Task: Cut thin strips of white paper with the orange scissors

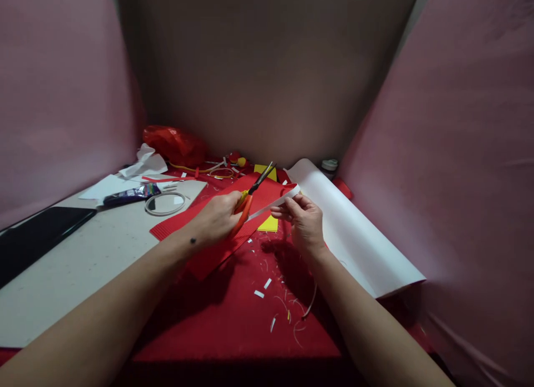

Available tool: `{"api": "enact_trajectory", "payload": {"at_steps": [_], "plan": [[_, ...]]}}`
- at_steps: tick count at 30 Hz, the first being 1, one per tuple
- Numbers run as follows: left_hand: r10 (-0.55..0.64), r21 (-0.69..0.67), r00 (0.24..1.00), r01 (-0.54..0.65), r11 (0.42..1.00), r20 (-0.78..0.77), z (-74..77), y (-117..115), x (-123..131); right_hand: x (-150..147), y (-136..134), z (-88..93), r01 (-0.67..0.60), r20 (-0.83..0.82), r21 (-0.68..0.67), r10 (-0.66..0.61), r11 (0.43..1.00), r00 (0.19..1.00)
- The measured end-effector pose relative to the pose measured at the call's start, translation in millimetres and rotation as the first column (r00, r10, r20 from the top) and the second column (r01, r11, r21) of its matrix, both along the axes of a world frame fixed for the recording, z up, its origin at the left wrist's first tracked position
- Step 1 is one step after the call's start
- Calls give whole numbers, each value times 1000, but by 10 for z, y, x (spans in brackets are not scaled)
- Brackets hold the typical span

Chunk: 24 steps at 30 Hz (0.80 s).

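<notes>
the ribbed red sheet lies slantwise, partly over a yellow sheet that shows beyond both its far and near edges. above the ribbed red sheet, the left hand has its fingers closed around the orange and yellow handles of a pair of scissors, the dark blades slightly parted and pointing toward the sheet's far edge. at the sheet's right side, the right hand pinches a white strip between thumb and fingers; the strip slants across above the sheet from the handles and curls at the fingertips, where a red edge shows. whether the left fingers also touch the strip cannot be told.

left of the sheet is a pale board, bearing a dark tube, a white ring-shaped coil and a glossy black panel. beyond the sheet, to its left, sit crumpled white paper and a red plastic bag. right of it is a large white paper roll. on its near side, white scraps and fine threads lie scattered over the red cloth.
</notes>
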<state>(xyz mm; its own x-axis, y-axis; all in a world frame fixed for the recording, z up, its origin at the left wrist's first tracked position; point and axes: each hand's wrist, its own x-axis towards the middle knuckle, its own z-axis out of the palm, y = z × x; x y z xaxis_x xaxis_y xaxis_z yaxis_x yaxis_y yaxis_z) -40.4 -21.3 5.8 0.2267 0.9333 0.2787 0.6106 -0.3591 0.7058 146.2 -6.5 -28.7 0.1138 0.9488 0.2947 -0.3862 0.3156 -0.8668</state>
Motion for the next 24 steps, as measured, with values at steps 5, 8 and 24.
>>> {"api": "enact_trajectory", "payload": {"at_steps": [5,8,24], "plan": [[-16,41,941,32,999,-338,-33,-97,91,19,65,-39,-61,-67,-58,57,996,996],[-8,26,850,25,999,-526,-103,-100,144,32,83,-38,-90,-106,-95,80,991,991],[49,41,756,-29,999,-653,-243,-42,158,80,140,-40,-183,-136,-132,165,974,977]]}}
